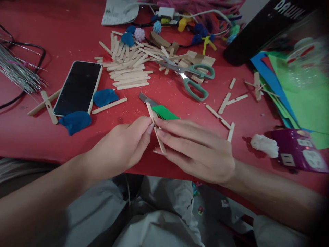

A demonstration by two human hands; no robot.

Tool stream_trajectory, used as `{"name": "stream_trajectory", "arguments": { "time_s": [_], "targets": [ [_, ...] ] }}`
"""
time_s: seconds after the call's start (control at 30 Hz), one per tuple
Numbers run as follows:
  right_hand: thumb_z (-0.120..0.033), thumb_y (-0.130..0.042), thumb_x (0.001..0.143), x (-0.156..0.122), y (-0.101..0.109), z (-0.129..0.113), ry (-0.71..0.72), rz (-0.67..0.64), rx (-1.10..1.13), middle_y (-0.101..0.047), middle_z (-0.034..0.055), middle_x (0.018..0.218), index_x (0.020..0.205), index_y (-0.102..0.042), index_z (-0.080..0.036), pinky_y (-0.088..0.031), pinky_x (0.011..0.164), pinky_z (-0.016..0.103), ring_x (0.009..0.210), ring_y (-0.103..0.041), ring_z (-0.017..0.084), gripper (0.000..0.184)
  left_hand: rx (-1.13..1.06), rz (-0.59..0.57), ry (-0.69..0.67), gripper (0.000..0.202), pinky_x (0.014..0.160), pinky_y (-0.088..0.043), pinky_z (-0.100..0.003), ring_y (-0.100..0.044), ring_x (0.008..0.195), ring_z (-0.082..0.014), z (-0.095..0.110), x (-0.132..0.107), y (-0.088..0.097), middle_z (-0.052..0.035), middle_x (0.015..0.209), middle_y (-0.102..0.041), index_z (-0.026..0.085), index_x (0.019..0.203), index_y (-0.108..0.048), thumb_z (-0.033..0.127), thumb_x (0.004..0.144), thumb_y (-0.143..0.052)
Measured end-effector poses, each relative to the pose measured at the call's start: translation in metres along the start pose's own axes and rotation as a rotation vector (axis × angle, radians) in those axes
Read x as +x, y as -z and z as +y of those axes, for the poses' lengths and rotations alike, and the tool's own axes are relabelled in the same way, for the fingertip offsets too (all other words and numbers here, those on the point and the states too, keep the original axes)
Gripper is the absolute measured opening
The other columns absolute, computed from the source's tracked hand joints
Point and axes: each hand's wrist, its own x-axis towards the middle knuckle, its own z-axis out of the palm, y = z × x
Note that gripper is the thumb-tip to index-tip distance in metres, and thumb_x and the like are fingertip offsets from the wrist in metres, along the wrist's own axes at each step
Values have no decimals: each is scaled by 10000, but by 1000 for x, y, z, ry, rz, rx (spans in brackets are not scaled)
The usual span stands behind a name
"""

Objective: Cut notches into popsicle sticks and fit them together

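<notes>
A thin wooden craft stick is held over the near edge of the red table. My left hand pinches it between thumb and fingers. My right hand has its fingers closed along the stick from the other side. Just behind the stick lies a green-handled utility knife with its blade out, pointing up-left.
A pile of craft sticks, green-handled scissors, a dark phone, blue clay lumps, silver wires, coloured paper sheets, a white clay lump, a purple box and a black bottle lie around.
</notes>
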Motion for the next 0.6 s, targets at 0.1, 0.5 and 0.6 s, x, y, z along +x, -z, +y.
{"name": "stream_trajectory", "arguments": {
  "time_s": [0.1,0.5,0.6],
  "targets": [
    [-102,-686,867,-1,1,-1,3,9,4,-746,166,1120,1056,-689,-109,-628,930,355,1022,-725,217,189,64,-7,39,138,454,-285,-249,-481,464,-133,1,0,-2,17,587,-527,203,854,-461,231,903,-335],
    [-117,-662,892,0,3,1,-14,1,31,-728,167,1175,1073,-687,-131,-618,948,361,1044,-720,200,184,-200,-33,8,228,474,-360,-253,-465,488,-110,-5,-2,1,33,601,-520,226,841,-442,326,1000,-313],
    [-113,-655,896,1,5,1,0,-7,27,-725,180,1176,1069,-683,-114,-619,943,357,1052,-715,201,176,-379,-32,17,268,493,-404,-211,-476,533,-83,-3,-1,0,39,642,-522,217,813,-458,335,1018,-333]
  ]
}}
